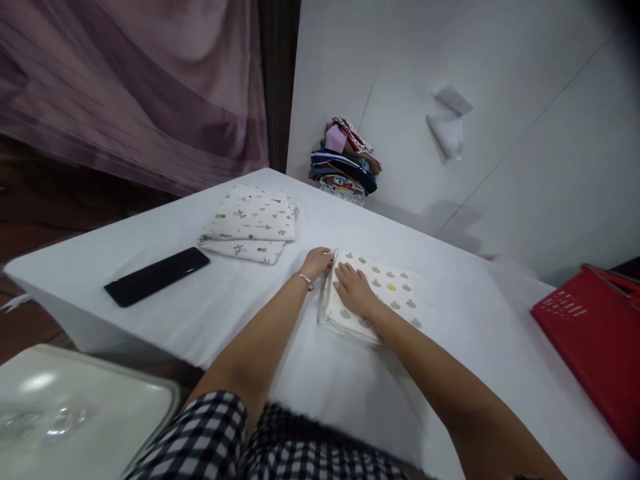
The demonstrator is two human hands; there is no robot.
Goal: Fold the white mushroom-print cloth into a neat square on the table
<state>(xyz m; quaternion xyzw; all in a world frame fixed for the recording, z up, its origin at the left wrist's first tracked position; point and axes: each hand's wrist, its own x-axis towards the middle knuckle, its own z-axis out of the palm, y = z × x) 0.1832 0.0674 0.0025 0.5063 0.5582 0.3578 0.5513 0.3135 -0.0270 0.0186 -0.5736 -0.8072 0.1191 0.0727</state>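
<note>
A folded white cloth with grey and yellow prints [387,293] lies on the white table [240,307] in front of me. My right hand [354,288] rests flat on its left part, fingers stretched out. My left hand [319,262], with a bracelet at the wrist, is at the cloth's left edge, fingers curled against the fold. A second folded white printed cloth [250,223] lies further left and back, untouched.
A black phone [157,275] lies at the table's left. A pile of coloured folded clothes [345,160] sits at the far edge by the white wall. A red basket [595,340] stands at the right. A white chair seat [75,407] is at lower left.
</note>
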